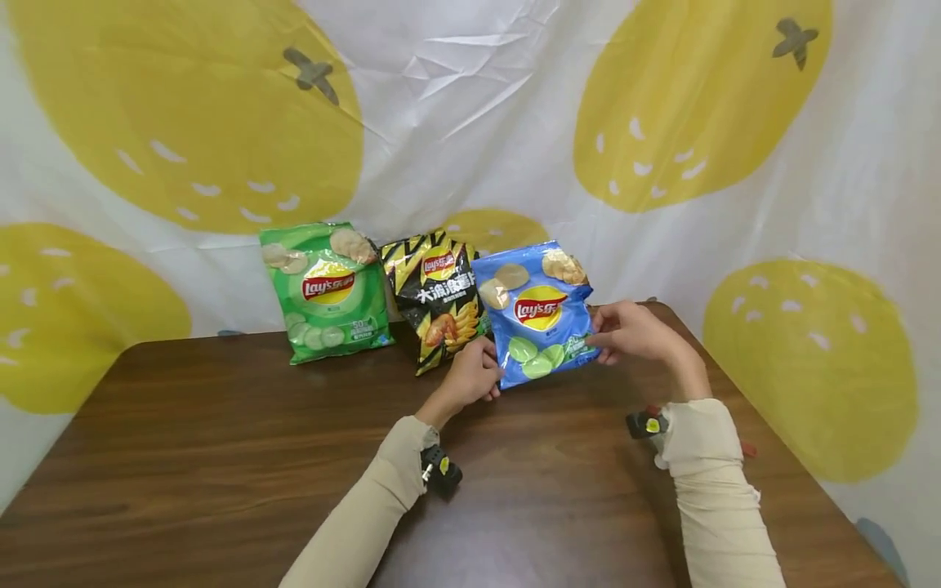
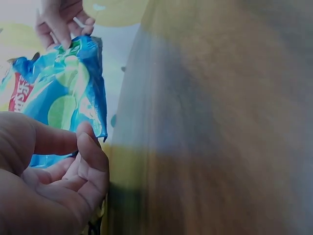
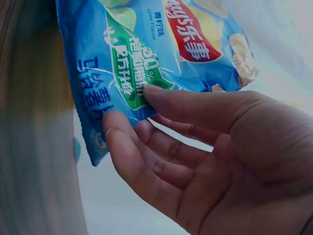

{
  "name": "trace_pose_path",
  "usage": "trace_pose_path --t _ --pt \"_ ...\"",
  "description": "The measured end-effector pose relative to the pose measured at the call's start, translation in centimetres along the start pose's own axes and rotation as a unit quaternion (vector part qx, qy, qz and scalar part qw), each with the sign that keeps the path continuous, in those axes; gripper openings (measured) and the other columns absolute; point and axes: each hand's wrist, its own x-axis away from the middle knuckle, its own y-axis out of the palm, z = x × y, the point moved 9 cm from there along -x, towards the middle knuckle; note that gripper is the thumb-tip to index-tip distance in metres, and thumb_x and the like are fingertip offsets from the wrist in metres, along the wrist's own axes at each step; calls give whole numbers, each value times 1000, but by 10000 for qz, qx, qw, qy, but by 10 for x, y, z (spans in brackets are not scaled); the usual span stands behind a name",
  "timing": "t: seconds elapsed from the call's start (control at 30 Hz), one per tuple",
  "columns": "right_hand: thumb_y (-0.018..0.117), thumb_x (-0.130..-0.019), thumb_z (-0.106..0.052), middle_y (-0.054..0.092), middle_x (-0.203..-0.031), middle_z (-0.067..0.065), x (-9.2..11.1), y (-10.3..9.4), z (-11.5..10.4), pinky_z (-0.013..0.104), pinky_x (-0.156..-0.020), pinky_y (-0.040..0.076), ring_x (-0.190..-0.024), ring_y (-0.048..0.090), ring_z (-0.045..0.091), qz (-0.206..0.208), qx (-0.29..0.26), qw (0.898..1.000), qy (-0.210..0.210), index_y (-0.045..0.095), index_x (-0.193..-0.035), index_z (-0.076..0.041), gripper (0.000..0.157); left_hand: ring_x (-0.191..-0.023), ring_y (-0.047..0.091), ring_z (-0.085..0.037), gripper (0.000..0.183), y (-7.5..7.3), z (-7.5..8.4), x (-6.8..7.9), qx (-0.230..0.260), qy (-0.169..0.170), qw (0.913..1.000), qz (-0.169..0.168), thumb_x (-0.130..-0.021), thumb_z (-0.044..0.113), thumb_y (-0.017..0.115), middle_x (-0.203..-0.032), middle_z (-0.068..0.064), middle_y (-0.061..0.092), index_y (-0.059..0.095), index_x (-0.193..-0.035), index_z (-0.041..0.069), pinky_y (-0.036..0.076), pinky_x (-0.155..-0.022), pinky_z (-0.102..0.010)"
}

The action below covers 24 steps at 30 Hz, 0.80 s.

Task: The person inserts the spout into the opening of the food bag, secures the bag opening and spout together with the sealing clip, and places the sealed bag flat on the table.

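Observation:
Both hands hold a blue bag of Lay's lime chips [image 1: 540, 347] near the back of the table, its front facing me. My left hand [image 1: 470, 374] pinches the bag's lower left corner; in the left wrist view the thumb and index finger [image 2: 93, 147] meet at that edge. On the other side, my right hand [image 1: 635, 331] grips the lower right edge. The right wrist view has its thumb [image 3: 195, 105] on the front of the bag and fingers behind. Just left of the blue bag, a black and yellow chip bag [image 1: 434, 298] leans against the backdrop.
A green chip bag [image 1: 327, 298] stands at the left, against the backdrop cloth [image 1: 470, 122] with yellow fruit prints. The brown wooden table [image 1: 220, 474] stretches toward me. Black wrist cameras sit on both sleeves.

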Motion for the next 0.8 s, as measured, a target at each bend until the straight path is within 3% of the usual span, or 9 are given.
trace_pose_path --t 0.2,0.5,0.57,0.8 --pt "67 -93 -6 63 -83 19 6 23 -17 39 -63 59 -68 69 31 -444 -9 9989 -113 56 -93 5 16 -41 53 -10 23 -12 -6 25 -140 126 9997 -131 -90 -9 61 -74 -20 68 48 -108 -9 52 -43 -35" --pt "68 -93 -8 67 -82 17 17 50 -48 38 -64 59 -70 69 31 -1084 -92 9937 -251 58 -94 5 16 -43 54 -12 20 -46 3 67 -282 263 9993 -13 -90 -7 62 -71 -13 64 52 -108 -6 50 -42 -32" --pt "68 -93 -8 67 -82 16 19 57 -55 36 -63 59 -69 69 28 -1123 -48 9931 -346 59 -94 4 16 -43 54 -12 20 -52 4 76 -363 257 9990 16 -90 -6 62 -71 -11 64 52 -107 -6 49 -41 -31" --pt "71 -91 -9 67 -76 10 28 86 -69 49 -63 58 -68 69 35 -1001 -3 9920 -768 62 -88 0 13 -43 54 -11 20 -73 2 108 -469 186 9986 170 -88 -7 63 -71 -10 62 54 -107 -5 48 -40 -29"
